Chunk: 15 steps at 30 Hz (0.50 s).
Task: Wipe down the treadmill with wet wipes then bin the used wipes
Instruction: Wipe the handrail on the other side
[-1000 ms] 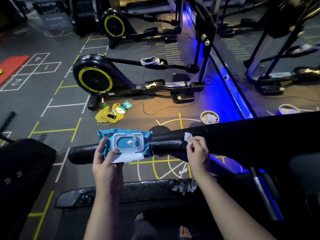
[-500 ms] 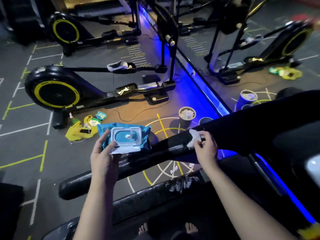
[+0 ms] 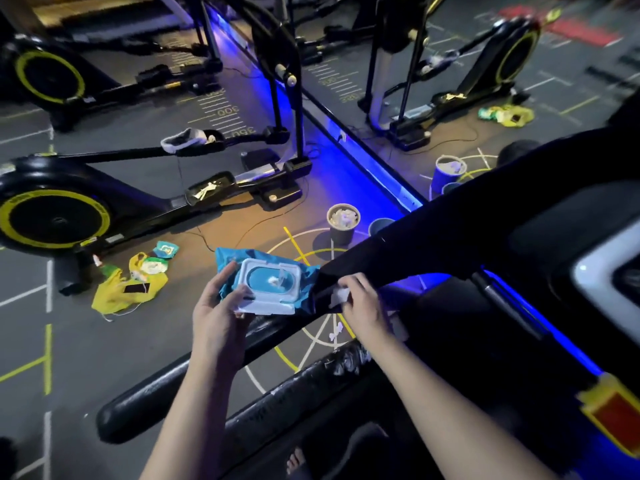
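My left hand (image 3: 218,313) holds a blue pack of wet wipes (image 3: 263,282) with its white lid flipped open and a wipe poking out. My right hand (image 3: 363,303) presses a white wet wipe (image 3: 338,296) against the black padded treadmill handrail (image 3: 166,386), which runs diagonally from lower left to upper right. On the floor beyond the rail stands a small round bin (image 3: 343,221) filled with crumpled white wipes. The treadmill console (image 3: 571,237) is at the right.
A black and yellow elliptical trainer (image 3: 55,216) stands at the left. A yellow bag with packets (image 3: 128,289) lies on the floor. A mirror wall with a blue light strip (image 3: 377,174) runs behind. A lower side rail (image 3: 311,382) sits below the handrail. My bare toes (image 3: 294,460) show at the bottom.
The camera has swung right and tilted. My right hand slid the wipe a little down along the handrail toward the pack. My left hand kept hold of the pack.
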{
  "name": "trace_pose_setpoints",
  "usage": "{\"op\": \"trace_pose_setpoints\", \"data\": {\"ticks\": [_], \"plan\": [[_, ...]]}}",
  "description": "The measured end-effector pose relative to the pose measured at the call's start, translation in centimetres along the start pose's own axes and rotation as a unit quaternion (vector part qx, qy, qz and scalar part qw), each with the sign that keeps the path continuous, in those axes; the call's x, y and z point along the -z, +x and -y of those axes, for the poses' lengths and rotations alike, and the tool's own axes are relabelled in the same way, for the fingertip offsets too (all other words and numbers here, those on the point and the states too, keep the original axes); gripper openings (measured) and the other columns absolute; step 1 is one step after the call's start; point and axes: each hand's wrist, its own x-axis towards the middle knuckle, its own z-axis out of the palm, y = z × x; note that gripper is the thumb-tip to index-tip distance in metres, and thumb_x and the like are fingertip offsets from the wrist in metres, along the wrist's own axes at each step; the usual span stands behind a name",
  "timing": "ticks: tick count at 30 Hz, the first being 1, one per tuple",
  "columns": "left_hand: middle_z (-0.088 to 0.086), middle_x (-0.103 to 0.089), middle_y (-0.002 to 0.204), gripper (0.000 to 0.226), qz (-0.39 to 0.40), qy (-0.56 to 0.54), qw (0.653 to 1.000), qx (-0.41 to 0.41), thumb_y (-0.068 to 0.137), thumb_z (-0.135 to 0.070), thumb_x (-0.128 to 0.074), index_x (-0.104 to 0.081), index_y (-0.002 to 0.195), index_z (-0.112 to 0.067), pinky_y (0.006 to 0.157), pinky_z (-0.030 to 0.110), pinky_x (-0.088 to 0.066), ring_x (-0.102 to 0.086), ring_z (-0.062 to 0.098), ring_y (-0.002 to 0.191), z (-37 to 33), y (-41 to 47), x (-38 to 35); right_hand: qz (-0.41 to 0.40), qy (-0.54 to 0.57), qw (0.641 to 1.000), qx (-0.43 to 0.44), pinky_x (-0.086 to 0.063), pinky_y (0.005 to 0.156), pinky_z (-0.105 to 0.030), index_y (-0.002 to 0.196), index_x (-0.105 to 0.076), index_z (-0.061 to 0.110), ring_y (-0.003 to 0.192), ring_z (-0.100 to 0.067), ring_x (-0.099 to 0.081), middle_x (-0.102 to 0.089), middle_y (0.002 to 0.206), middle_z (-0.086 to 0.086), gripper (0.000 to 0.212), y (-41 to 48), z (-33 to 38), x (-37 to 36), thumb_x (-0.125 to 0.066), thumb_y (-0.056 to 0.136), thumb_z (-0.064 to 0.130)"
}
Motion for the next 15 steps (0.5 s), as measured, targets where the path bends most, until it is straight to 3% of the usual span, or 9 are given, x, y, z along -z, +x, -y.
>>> {"op": "trace_pose_setpoints", "data": {"ticks": [3,7,11,15], "plan": [[0.014,-0.074,0.113,0.054,-0.02,-0.005,1.0,-0.014,0.091,0.014,-0.056,-0.068,0.134,-0.016,0.063,0.03,-0.064,-0.075,0.022,0.079,-0.2,-0.2,0.3,-0.022,0.08,0.996,-0.033,-0.046,0.078,-0.028,0.1,-0.064,0.013,0.089,-0.027,-0.064,-0.068,0.098,-0.002,0.032,0.4,-1.1,1.7,-0.063,0.076,-0.009],[0.0,-0.079,0.104,0.049,-0.064,-0.002,0.997,-0.05,0.095,0.016,-0.053,-0.065,0.134,-0.011,0.063,0.02,-0.059,-0.075,0.01,0.077,0.1,-0.6,0.5,-0.133,0.094,0.982,-0.093,-0.05,0.075,-0.032,0.097,-0.066,0.017,0.083,-0.025,-0.064,-0.067,0.092,-0.002,0.031,3.6,-3.7,5.1,-0.065,0.077,-0.006],[-0.004,-0.073,0.118,0.049,-0.098,0.031,0.991,-0.08,0.098,0.012,-0.054,-0.06,0.14,-0.012,0.063,0.013,-0.057,-0.074,-0.001,0.08,0.7,-1.5,0.1,-0.135,0.052,0.989,-0.029,-0.042,0.075,-0.016,0.089,-0.074,0.009,0.084,-0.023,-0.064,-0.065,0.095,-0.006,0.026,5.1,-4.3,4.9,-0.066,0.077,-0.012],[-0.01,-0.078,0.092,0.05,-0.131,0.022,0.988,-0.082,0.096,0.013,-0.054,-0.061,0.139,-0.011,0.063,0.016,-0.058,-0.073,0.003,0.076,1.1,-2.0,-1.0,-0.074,0.06,0.993,0.069,-0.049,0.072,-0.021,0.095,-0.075,0.005,0.081,-0.019,-0.063,-0.065,0.097,-0.006,0.024,2.4,-3.0,1.8,-0.07,0.076,-0.009]]}}
